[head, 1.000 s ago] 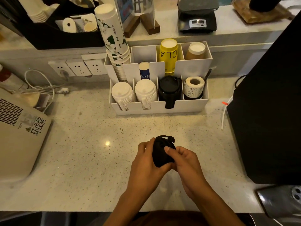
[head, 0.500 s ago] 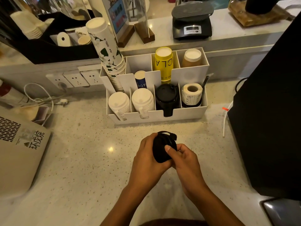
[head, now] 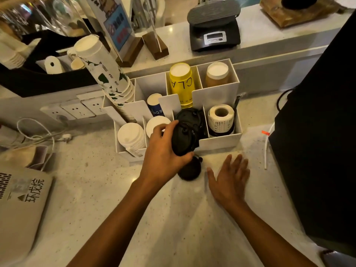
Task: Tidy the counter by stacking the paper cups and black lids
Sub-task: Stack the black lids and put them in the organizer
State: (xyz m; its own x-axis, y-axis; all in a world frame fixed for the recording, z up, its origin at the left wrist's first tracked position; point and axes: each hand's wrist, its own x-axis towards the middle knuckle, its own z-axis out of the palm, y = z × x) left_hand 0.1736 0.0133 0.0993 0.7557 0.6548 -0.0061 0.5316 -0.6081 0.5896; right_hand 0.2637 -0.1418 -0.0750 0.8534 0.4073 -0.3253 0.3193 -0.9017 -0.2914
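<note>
My left hand (head: 163, 151) grips a stack of black lids (head: 185, 137) at the front edge of the white organiser (head: 219, 141), just before the compartment holding more black lids (head: 192, 116). One black lid (head: 189, 170) lies on the counter below that hand. My right hand (head: 229, 180) rests flat and open on the counter beside it, holding nothing. A tall stack of green-patterned paper cups (head: 104, 74) leans out of the organiser's back left slot. A yellow cup stack (head: 181, 81) and a brown cup stack (head: 217, 74) stand in the back slots.
White lids (head: 131, 135) and a label roll (head: 221, 118) fill other front slots. A large black machine (head: 317, 132) stands on the right. A scale (head: 213, 31) sits on the raised ledge. A paper bag (head: 21, 205), cables and wall sockets (head: 77, 110) are on the left.
My left hand carried the black lids forward to the organiser's lid slot. My right hand let go and now lies flat on the counter. One lid now lies on the counter.
</note>
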